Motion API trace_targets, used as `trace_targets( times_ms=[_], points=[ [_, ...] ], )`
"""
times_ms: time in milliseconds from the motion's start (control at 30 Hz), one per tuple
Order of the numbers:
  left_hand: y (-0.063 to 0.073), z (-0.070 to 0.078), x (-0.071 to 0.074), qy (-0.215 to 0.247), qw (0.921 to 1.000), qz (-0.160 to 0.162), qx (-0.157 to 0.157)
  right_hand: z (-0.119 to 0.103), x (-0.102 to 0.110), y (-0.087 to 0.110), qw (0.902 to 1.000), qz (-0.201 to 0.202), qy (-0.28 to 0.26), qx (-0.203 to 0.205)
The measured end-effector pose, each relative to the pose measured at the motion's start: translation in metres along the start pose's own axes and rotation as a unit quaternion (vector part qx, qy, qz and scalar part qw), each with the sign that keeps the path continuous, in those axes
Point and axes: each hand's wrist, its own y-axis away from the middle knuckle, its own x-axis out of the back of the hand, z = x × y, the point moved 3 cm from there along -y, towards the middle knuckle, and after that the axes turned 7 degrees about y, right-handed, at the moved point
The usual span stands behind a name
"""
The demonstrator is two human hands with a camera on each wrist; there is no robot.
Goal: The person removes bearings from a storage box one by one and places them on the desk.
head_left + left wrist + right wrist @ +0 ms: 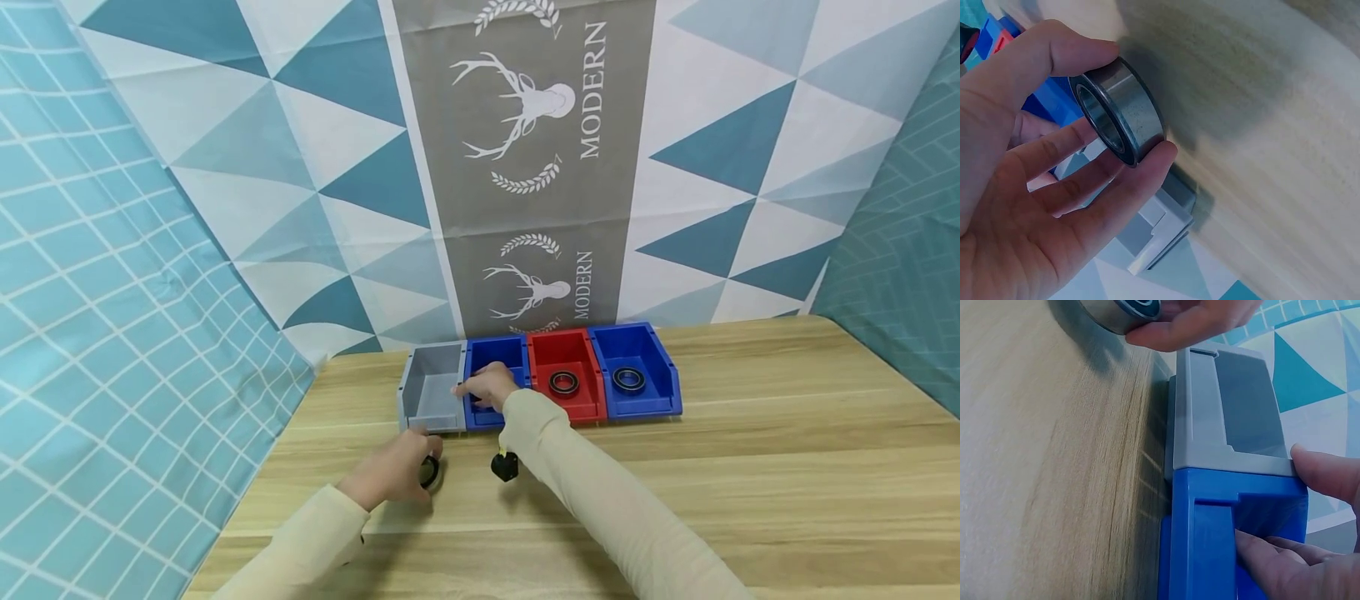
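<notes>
In the head view, my left hand is over the table in front of the grey bin. It holds a ball bearing, a steel ring with dark edges, between thumb and fingertips. My right hand reaches into the left blue bin. In the right wrist view, its thumb lies at the wall shared with the grey bin, spread well apart from the fingers inside the blue bin. The bottom of that bin is hidden, so anything under the fingers cannot be seen.
Right of the hand, a red bin and another blue bin continue the row, with bearings inside. A small black object shows below the right sleeve. Patterned cloth stands behind the wooden table.
</notes>
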Motion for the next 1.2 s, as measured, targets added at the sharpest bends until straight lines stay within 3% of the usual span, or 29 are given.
trace_targets(
  times_ms=[367,1200],
  points=[
    [0.005,0.0,-0.004,0.01,0.9998,-0.006,0.013,0.001,-0.001,-0.002,0.9999,-0.005,-0.008,-0.008],
    [0.012,0.004,-0.005,0.022,0.9997,-0.008,-0.009,0.0,0.001,0.003,1.0,-0.008,0.003,0.002]
  ],
)
